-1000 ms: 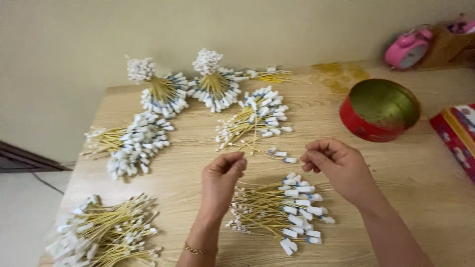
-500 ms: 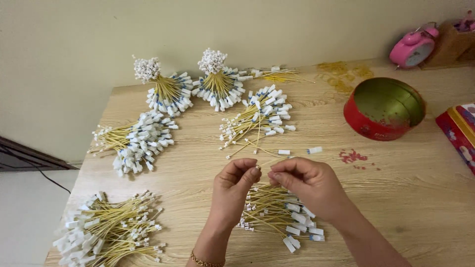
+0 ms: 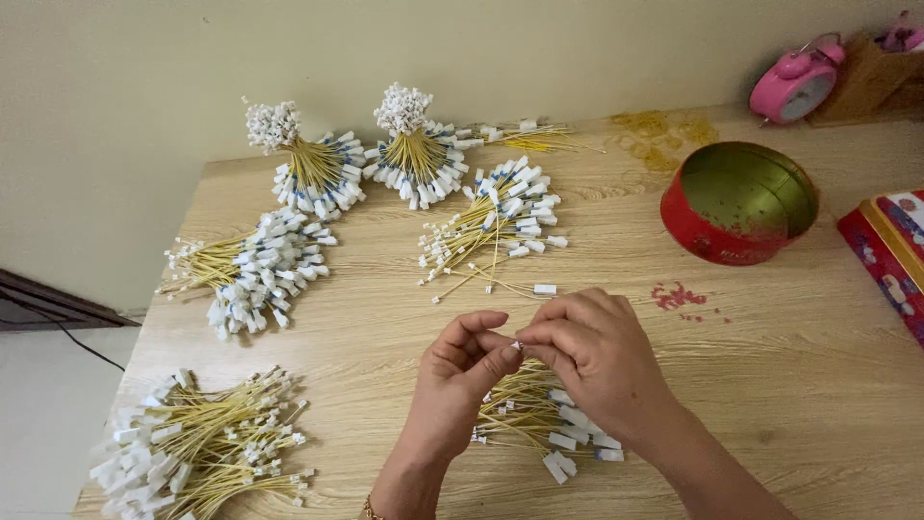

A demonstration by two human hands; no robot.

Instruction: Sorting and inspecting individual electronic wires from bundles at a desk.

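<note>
Under our hands a bundle of yellow wires [image 3: 539, 424] is half hidden near the surface's [image 3: 385, 327] front edge. Our left hand [image 3: 460, 371] and right hand [image 3: 592, 351] pinch one tiny white connector [image 3: 517, 345] between their fingertips. Farther right sits a round red tin [image 3: 736, 204], a red box [image 3: 890, 255] cut off beside it.

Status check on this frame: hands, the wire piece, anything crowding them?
Left hand and right hand pinch one small white-tipped wire together. Loose wire pile lies directly beneath. Red tin stands apart, nothing crowding.
</note>
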